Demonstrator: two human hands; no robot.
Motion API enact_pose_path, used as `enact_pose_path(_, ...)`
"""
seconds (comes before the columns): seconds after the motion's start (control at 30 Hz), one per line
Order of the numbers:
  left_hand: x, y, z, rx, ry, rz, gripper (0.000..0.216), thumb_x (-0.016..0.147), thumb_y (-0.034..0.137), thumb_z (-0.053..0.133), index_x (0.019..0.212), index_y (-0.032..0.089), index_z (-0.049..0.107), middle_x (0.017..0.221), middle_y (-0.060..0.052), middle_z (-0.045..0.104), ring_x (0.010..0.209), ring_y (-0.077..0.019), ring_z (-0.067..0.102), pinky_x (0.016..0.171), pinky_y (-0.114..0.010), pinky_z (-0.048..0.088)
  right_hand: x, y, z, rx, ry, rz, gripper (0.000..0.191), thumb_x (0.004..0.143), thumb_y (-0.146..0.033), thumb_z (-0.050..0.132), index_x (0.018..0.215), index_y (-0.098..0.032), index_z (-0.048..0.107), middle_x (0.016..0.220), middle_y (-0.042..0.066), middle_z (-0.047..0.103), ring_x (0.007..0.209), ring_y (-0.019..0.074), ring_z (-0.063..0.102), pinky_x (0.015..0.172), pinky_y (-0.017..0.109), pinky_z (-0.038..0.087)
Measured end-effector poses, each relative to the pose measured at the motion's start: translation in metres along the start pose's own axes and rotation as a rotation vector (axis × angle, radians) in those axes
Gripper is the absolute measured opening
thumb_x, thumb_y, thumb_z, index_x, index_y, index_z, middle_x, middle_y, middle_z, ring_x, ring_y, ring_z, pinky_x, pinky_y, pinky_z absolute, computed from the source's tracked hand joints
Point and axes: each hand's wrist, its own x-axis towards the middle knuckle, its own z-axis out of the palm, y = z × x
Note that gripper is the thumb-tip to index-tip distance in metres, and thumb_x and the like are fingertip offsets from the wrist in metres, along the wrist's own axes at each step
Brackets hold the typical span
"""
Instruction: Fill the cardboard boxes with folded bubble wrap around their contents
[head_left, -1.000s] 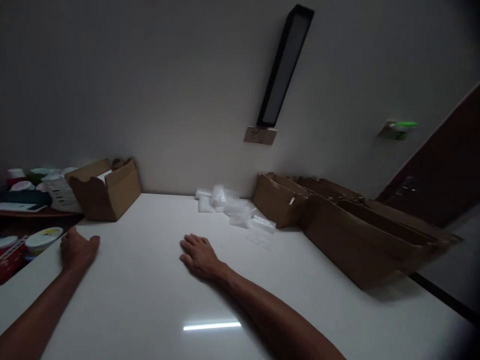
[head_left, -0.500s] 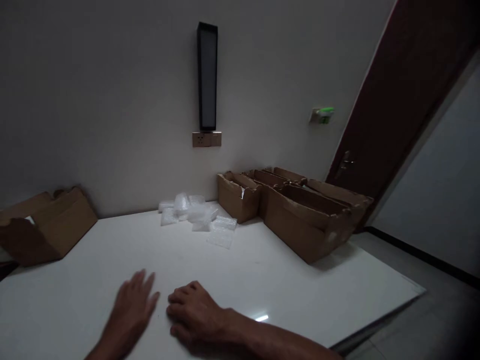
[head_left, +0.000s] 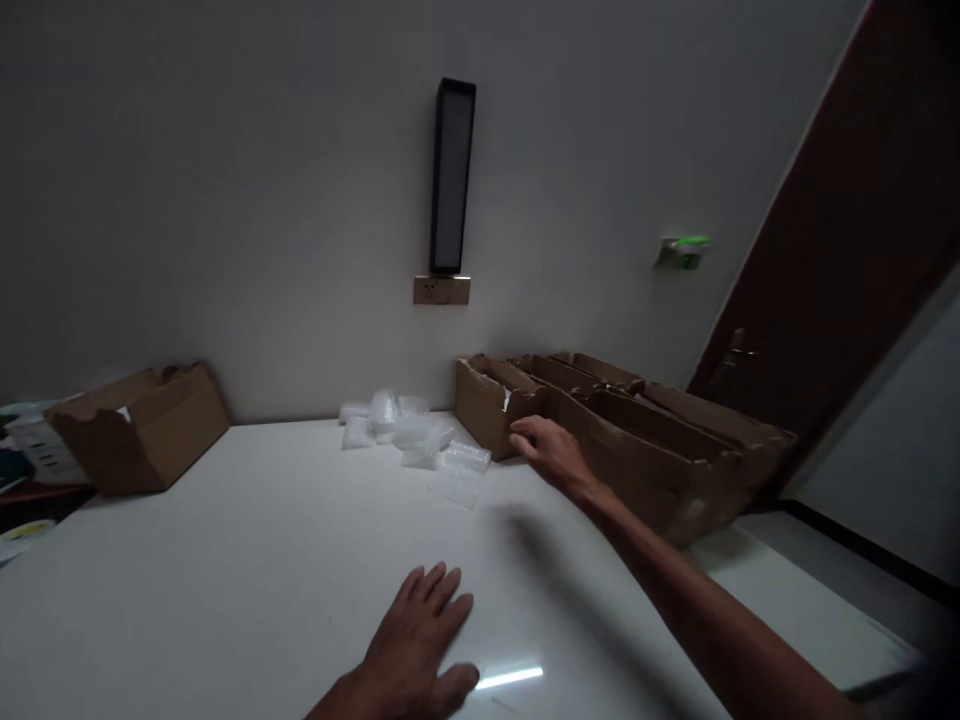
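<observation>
My right hand (head_left: 551, 452) reaches out over the white table (head_left: 247, 560), fingers apart and empty, just in front of the nearest of several open cardboard boxes (head_left: 491, 405) lined up against the wall. A loose heap of clear bubble-wrap bags (head_left: 416, 440) lies just left of that hand. My left hand (head_left: 420, 640) lies flat on the table near the front edge, fingers spread, holding nothing.
Another open cardboard box (head_left: 139, 425) stands at the table's back left, with a cluttered side shelf (head_left: 22, 460) beyond it. A dark door (head_left: 840, 270) stands at the right. A black wall lamp (head_left: 452, 175) hangs above a socket (head_left: 442, 290).
My right hand has lifted off the table and stretched forward to the row of boxes. My left hand has slid right and flattened on the table. The view has shifted.
</observation>
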Motion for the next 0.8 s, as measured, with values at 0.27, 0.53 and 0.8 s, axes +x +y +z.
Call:
enact_pose_path(0.27,0.006,-0.031,-0.012,0.061,0.212,-0.302,0.058,0.088,0.044,0.049,0.143,0.024,0.049,0.157,-0.009,0.036,0.149,-0.0287,0.026,0.122,-0.053,0.015,-0.014,-0.017,0.09,-0.016,-0.31,-0.044,0.035,0.079,-0.03,0.069,0.112,-0.018,0.07,0.113,0.011,0.072,0.102,0.025,0.066,0.085,0.032,0.046)
enact_pose_path(0.53,0.01,-0.041,-0.007,0.129,0.246,-0.308,0.052,0.091,0.039,0.047,0.139,0.02,0.054,0.154,-0.01,0.043,0.146,-0.0292,0.033,0.122,-0.051,0.019,0.003,-0.107,0.131,0.058,-0.315,-0.263,0.04,0.086,-0.036,0.066,0.124,-0.025,0.065,0.123,0.005,0.07,0.114,0.0204,0.061,0.098,0.032,0.039)
enact_pose_path(0.8,0.009,-0.038,-0.009,0.063,0.248,-0.298,0.053,0.091,0.039,0.047,0.139,0.018,0.052,0.155,-0.011,0.041,0.147,-0.0292,0.03,0.123,-0.05,0.016,-0.013,-0.005,-0.008,-0.232,0.098,-0.106,0.032,0.088,-0.029,0.061,0.117,-0.018,0.066,0.134,0.019,0.059,0.125,0.0333,0.048,0.1,0.048,0.031)
